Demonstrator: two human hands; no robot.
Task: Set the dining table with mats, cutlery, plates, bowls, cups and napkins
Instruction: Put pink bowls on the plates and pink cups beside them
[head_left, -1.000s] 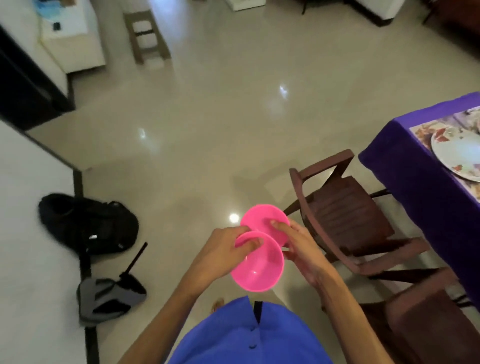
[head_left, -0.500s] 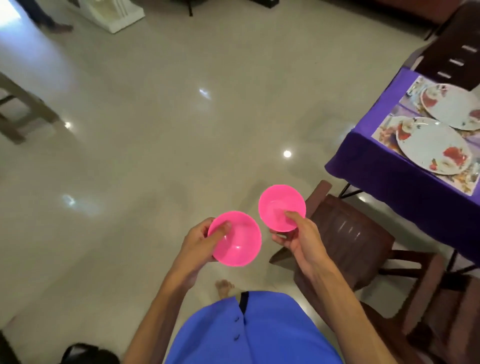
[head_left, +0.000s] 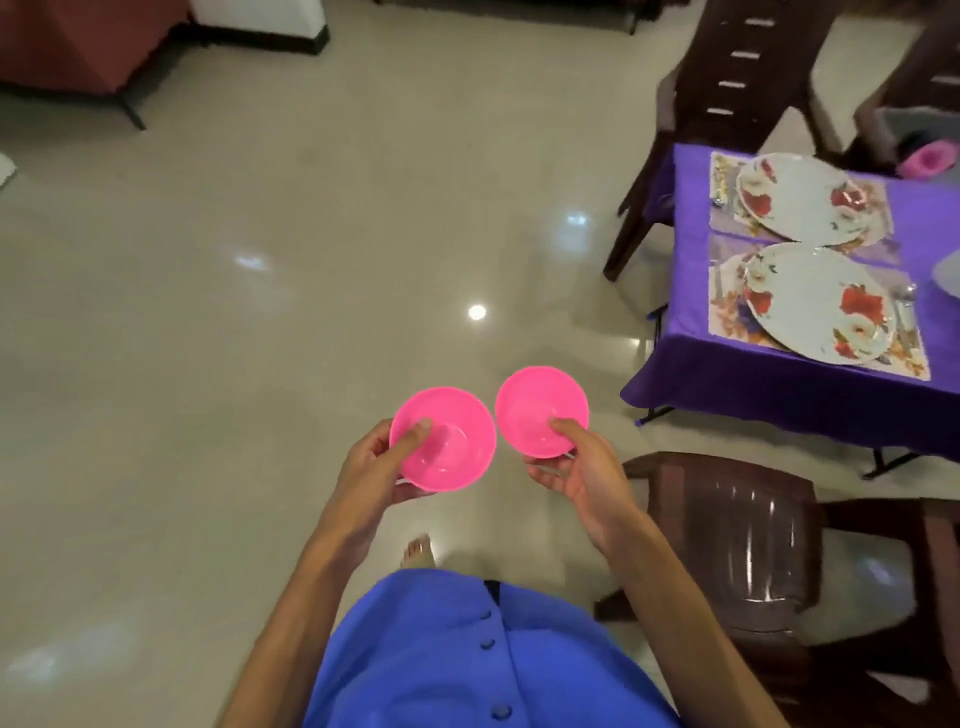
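Over tiled floor (head_left: 260, 338), each hand, left (head_left: 371, 467) and right (head_left: 582, 475), pinches a pink bowl.

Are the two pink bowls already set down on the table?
No: the left hand and the right hand each hold one pink bowl over the floor.

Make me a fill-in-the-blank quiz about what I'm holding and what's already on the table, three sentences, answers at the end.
1. Each hand, the left hand and the right hand, holds one round plastic bowl of the colour ____.
2. The dining table is covered with a cloth of the colour ____.
3. The number of white floral plates, near one and far one, fully in view on mats is ____.

Missing words: pink; purple; two
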